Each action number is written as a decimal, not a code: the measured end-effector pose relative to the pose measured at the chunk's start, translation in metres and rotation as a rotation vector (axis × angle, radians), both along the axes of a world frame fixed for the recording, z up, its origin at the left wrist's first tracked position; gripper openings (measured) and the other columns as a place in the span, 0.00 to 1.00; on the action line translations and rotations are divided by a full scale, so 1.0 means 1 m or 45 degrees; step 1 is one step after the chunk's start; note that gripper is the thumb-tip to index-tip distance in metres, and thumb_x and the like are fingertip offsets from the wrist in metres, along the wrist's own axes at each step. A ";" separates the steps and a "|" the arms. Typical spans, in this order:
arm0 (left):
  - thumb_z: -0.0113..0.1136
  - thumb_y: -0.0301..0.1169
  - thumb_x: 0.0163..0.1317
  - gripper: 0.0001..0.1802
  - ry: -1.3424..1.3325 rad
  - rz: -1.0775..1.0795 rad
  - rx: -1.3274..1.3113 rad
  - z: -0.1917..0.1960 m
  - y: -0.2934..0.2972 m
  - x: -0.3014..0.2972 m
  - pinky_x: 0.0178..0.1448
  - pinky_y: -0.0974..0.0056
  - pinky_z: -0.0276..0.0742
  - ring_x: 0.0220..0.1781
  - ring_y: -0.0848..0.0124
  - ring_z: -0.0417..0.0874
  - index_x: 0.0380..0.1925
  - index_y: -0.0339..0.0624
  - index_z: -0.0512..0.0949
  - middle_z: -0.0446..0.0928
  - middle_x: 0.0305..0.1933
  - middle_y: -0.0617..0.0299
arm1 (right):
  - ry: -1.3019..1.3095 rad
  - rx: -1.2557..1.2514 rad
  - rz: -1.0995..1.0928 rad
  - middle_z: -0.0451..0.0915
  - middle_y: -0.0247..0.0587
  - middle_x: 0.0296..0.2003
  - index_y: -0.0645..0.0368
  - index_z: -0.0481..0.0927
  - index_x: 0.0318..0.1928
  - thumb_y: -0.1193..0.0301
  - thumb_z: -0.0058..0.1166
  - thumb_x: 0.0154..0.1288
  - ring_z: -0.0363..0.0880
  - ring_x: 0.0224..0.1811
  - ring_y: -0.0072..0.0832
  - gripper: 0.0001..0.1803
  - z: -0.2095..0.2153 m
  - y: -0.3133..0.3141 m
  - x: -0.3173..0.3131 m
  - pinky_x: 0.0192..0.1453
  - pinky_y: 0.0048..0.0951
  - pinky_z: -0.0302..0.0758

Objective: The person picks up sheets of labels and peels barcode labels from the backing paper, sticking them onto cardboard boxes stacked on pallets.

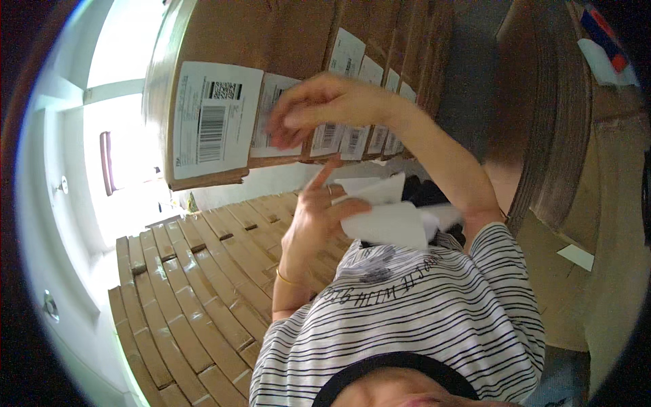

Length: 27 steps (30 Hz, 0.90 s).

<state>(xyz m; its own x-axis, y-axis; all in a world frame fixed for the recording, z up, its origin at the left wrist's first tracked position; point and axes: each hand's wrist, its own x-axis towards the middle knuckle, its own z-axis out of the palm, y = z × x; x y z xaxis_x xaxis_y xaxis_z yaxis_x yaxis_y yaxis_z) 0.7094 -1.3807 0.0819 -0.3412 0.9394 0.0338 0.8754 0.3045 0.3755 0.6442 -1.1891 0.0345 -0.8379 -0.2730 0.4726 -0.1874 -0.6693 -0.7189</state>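
Observation:
My left hand (315, 210) is closed on several loose white label sheets (386, 227), gripped between thumb and fingers, with the index finger pointing up. The sheets fan out to the right in front of my striped shirt and are partly blurred. Above it, my right hand (325, 108) reaches across with loosely bent fingers, smeared a little by motion. It lies over a white printed label (266, 139) on a cardboard carton (285, 41) and hides much of that label. Left of the hand, another large label (217, 122) with barcodes sits flat on a carton edge.
More labelled cartons (420, 47) continue to the right in the same row. Taped brown cartons (196, 285) are stacked at lower left. Layered cardboard (542, 115) stands at right, with a white paper piece (576, 258) below it. A bright window (125, 149) is at far left.

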 end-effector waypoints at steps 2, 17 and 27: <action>0.62 0.26 0.36 0.13 -0.069 -0.028 0.141 0.001 0.005 0.010 0.69 0.43 0.66 0.26 0.67 0.81 0.28 0.50 0.83 0.80 0.22 0.63 | 0.082 -0.129 0.207 0.82 0.54 0.41 0.67 0.74 0.53 0.66 0.50 0.70 0.83 0.44 0.43 0.18 0.000 0.001 -0.009 0.50 0.39 0.81; 0.68 0.27 0.39 0.11 -0.379 0.371 0.882 0.011 -0.027 0.034 0.38 0.62 0.82 0.32 0.60 0.86 0.27 0.39 0.82 0.83 0.30 0.50 | -0.263 -0.535 0.157 0.78 0.60 0.48 0.65 0.75 0.50 0.52 0.45 0.70 0.78 0.53 0.49 0.26 -0.025 0.022 -0.016 0.59 0.53 0.72; 0.68 0.25 0.37 0.13 -0.310 0.259 0.842 0.009 -0.039 0.034 0.36 0.62 0.80 0.31 0.60 0.85 0.28 0.39 0.84 0.83 0.30 0.51 | 0.100 -0.263 0.135 0.80 0.59 0.47 0.64 0.79 0.47 0.52 0.49 0.68 0.81 0.48 0.50 0.25 0.038 0.052 -0.013 0.54 0.49 0.77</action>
<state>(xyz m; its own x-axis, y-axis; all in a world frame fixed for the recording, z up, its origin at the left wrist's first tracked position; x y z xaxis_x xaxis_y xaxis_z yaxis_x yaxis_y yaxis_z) 0.7429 -1.4199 0.0908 -0.5771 0.6659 0.4727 0.6939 0.0946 0.7138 0.6312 -1.1371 0.0726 -0.7685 -0.2482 0.5898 -0.1583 -0.8193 -0.5510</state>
